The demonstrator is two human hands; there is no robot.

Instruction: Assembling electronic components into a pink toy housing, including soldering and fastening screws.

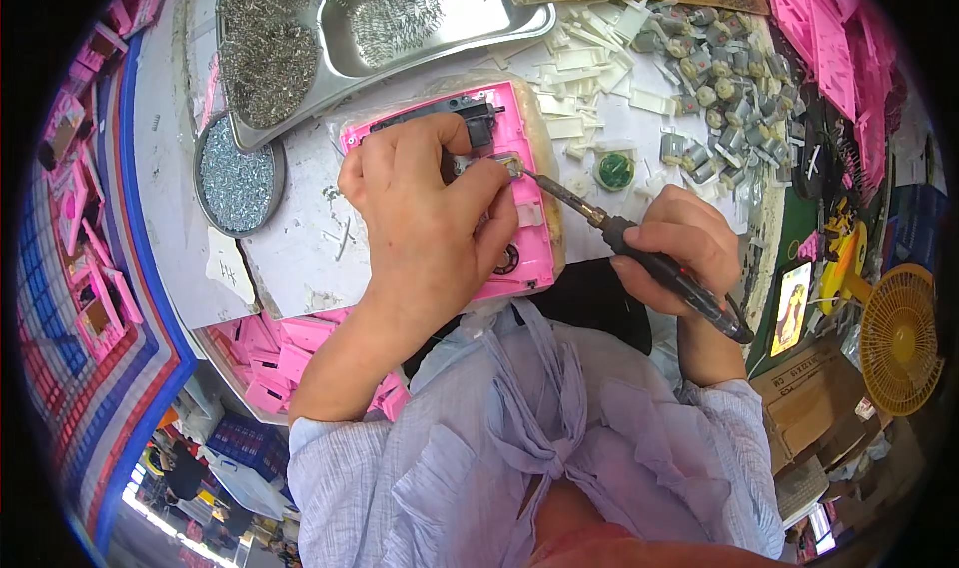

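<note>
A pink plastic casing (537,230) lies on the table before me, with a long black part (479,126) along its far side and a small black ring (507,259) nearer me. Over the casing, my left hand (425,183) has its thumb and fingers closed on a small part that they mostly cover. My right hand (684,248) grips a black pen-shaped corded tool (671,273) with a brass-coloured collar. Its thin metal tip points left and meets a small metal-looking piece (511,165) beside my left fingertips. Whether tip and piece touch is too small to tell.
Metal trays (445,13) heaped with small metal parts stand at the far left, beside a round dish (275,183) of tiny silvery pieces. Small grey motors (719,78), white plastic parts (579,58) and a green-filled round pot (613,170) lie right. A yellow fan (899,338) stands far right.
</note>
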